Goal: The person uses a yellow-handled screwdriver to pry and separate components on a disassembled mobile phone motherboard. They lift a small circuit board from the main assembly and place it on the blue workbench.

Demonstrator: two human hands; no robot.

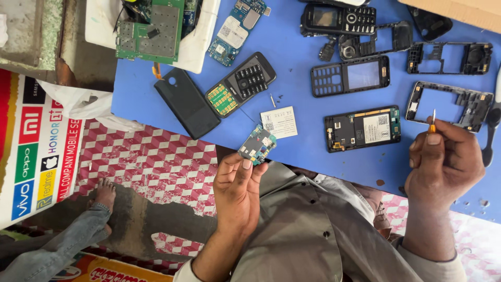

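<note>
My left hand [237, 183] pinches a small blue-green circuit board [258, 144] between thumb and fingertips, held just off the near edge of the blue work surface [292, 78]. My right hand [443, 164] is closed around a small screwdriver [432, 121] with an orange handle, its thin tip pointing up. The screwdriver hovers between an open phone body with its board exposed [362, 128] and an empty black phone frame [449, 104]. A white paper label [279, 122] lies flat just beyond the held board.
Spread over the blue surface are a black back cover [187, 103], a partly stripped keypad phone [240, 83], a front frame with a screen window [349, 76], a whole keypad phone [338, 19] and more frames. Green circuit boards [151, 31] rest on a white tray. Another person's bare foot [104, 193] rests on the patterned floor.
</note>
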